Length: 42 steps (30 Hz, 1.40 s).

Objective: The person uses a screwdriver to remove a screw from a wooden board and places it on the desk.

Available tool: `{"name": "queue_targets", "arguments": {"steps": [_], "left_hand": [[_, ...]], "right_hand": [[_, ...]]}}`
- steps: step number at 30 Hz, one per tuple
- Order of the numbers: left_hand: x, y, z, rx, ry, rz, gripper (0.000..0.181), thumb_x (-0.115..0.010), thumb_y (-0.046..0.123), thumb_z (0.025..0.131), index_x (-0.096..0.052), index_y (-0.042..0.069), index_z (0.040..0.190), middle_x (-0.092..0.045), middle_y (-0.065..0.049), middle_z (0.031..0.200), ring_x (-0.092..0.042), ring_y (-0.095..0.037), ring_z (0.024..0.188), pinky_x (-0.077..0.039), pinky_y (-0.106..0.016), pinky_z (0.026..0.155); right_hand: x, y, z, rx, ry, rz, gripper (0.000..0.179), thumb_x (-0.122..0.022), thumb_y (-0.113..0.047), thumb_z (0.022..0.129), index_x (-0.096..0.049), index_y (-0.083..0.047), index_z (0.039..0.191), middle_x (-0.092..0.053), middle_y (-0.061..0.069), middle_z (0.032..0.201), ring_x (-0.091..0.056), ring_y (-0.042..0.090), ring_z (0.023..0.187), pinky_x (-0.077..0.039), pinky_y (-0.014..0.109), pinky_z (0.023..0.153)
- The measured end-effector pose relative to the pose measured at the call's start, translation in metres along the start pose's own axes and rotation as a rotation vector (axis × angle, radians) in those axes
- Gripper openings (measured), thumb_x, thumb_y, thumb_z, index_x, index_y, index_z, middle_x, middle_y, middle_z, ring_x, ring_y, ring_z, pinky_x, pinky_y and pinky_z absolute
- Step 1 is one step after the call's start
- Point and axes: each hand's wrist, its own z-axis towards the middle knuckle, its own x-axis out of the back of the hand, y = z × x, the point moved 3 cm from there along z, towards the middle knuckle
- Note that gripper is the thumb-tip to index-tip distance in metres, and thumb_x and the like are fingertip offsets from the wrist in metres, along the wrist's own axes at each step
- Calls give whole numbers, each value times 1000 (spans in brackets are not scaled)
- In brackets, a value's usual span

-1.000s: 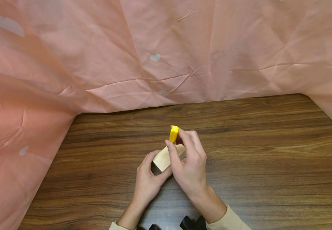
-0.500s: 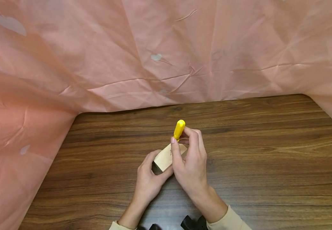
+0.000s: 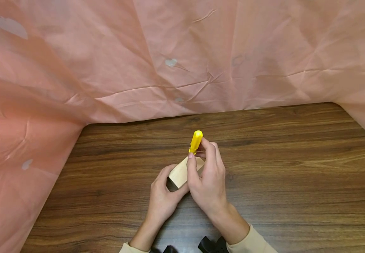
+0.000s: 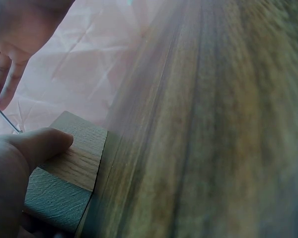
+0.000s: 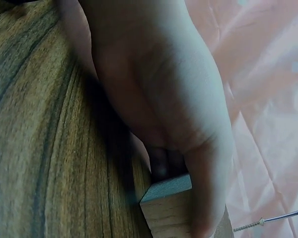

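Note:
A pale wooden block (image 3: 178, 174) is held in my left hand (image 3: 164, 202), close over the table. In the left wrist view the left thumb (image 4: 44, 144) presses on the block's top face. My right hand (image 3: 209, 182) pinches a screwdriver (image 3: 196, 141) by its yellow handle, thumb on one side and fingers on the other. The right wrist view shows the screwdriver's thin metal shaft (image 5: 285, 215) meeting the head of a screw (image 5: 248, 226) that stands out at the block's face. The left hand's grip on the block also appears there.
A brown wood-grain table (image 3: 280, 168) lies beneath both hands. Pink cloth (image 3: 170, 42) with pale hearts hangs along the back and sides. Black objects (image 3: 212, 245) sit at the near edge between the forearms.
The yellow handle has swung up and to the right from its position a second ago, with the right fingers shifting around it. The left hand and the block stay nearly still.

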Motion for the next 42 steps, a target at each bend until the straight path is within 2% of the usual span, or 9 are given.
{"name": "queue_targets", "arguments": {"steps": [7,11,17,20,24,31,37,42], "left_hand": [[0,0,0,3,-11,-6,50,-96,31,81,-73,23,124,-75,3,113,-66,-15,99,-51,-34,88],[0,0,1,2,-10,0,50,-96,31,80,-74,22,125,-76,3,114,-66,-15,100,-51,-33,88],[1,0,0,9,-12,2,53,-96,32,80,-73,20,126,-76,2,114,-66,-15,98,-50,-32,85],[0,0,-1,11,-15,0,53,-96,31,79,-73,21,126,-76,2,115,-66,-15,98,-50,-32,86],[0,0,-1,10,-18,-8,52,-96,30,79,-73,22,125,-76,3,114,-66,-15,98,-50,-32,86],[-1,0,0,5,-22,-11,50,-96,31,81,-73,23,125,-76,4,115,-67,-15,103,-51,-34,90],[0,0,0,12,-20,-6,52,-96,31,80,-73,23,126,-76,4,116,-67,-16,103,-51,-35,90],[0,0,0,8,-19,-9,52,-96,29,80,-73,22,126,-76,3,116,-67,-16,102,-51,-35,89]], "right_hand": [[1,1,1,50,5,-4,28,-77,-2,96,-67,4,121,-66,14,106,-73,24,97,-64,38,86],[1,-1,1,89,-13,-12,33,-77,0,95,-69,3,127,-70,12,107,-74,23,97,-63,37,88],[2,-3,2,61,-42,33,44,-72,3,96,-61,3,139,-78,13,114,-78,24,103,-59,24,94],[2,-3,1,37,-48,53,40,-69,2,97,-61,2,137,-79,14,115,-78,23,104,-58,21,95],[2,-2,1,34,-38,27,31,-72,-5,100,-66,0,130,-76,11,114,-76,22,103,-57,20,96],[3,-2,0,75,-6,-10,27,-80,-10,96,-77,-6,123,-69,8,105,-72,16,94,-55,23,75],[2,-3,0,74,-30,20,26,-79,-8,97,-74,-3,122,-71,9,107,-74,18,97,-59,26,93],[0,-3,-1,84,-48,46,26,-78,-3,96,-72,0,121,-71,11,106,-75,21,99,-61,30,93]]}}
